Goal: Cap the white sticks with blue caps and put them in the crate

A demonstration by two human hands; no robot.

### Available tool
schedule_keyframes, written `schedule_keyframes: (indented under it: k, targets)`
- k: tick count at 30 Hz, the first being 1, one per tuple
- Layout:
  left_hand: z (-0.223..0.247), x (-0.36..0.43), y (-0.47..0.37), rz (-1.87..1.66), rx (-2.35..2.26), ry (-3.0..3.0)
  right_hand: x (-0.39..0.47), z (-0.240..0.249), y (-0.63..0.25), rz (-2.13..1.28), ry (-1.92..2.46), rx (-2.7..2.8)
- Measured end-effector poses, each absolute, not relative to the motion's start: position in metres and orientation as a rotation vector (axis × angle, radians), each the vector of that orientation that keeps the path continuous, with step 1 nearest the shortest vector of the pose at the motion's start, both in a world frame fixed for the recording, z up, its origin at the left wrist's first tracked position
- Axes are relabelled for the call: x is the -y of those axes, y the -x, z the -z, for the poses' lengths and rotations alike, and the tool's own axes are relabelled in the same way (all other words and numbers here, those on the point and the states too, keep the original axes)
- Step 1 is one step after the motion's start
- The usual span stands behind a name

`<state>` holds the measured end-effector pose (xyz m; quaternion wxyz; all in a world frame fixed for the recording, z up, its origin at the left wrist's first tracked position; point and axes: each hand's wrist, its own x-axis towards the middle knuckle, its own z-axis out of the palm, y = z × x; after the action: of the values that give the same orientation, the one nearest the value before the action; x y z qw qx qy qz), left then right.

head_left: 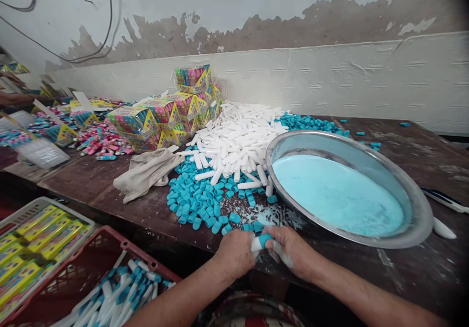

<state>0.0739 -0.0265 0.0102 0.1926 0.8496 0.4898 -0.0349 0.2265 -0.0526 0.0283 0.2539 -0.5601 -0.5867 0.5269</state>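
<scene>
At the table's front edge, my left hand point(235, 252) is wrapped round a white plastic tube point(255, 245). A blue cap point(264, 240) covers the tube's right end, and the fingers of my right hand point(293, 253) are closed on it. White powder coats part of my right hand. Just beyond my hands lies a heap of loose blue caps point(201, 195). Behind them rises a pile of white tubes point(242, 136). The wide metal basin point(421, 219) to the right holds pale blue powder point(337, 193).
A cloth point(146, 171) lies left of the caps, before stacked display boxes point(176, 110). At lower left, a red crate point(76, 268) holds capped tubes, beside a white crate point(40, 201) of yellow boxes. A pen-like tool point(445, 200) lies right of the basin. Another person's arm point(12, 97) shows far left.
</scene>
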Motion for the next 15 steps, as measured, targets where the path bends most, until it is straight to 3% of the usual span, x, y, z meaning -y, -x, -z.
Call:
schedule_keyframes:
  k: [9, 15]
  targets:
    - [-0.013, 0.023, -0.069, 0.029, -1.315, -2.441, 0.052, -0.036, -0.239, -1.284, 1.432, 1.921]
    - [-0.013, 0.045, 0.048, -0.119, -1.560, -2.014, 0.063, -0.030, -0.249, -1.360, 1.597, 1.688]
